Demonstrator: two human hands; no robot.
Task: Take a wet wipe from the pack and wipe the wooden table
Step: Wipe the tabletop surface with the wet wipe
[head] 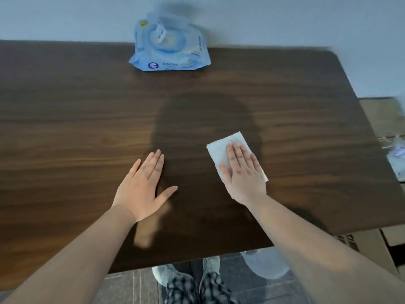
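Note:
A dark wooden table fills most of the view. At its far edge, against the wall, lies a blue wet wipe pack with its lid flipped up. A white wet wipe lies flat on the table, right of centre. My right hand presses down on the wipe with flat fingers held together. My left hand rests palm down on the bare wood to the left, fingers extended, holding nothing.
Cardboard boxes stand beyond the table's right edge, with a clear plastic packet on them. Below the near edge I see my own legs and shoes on a tiled floor. A pale wall runs behind the table.

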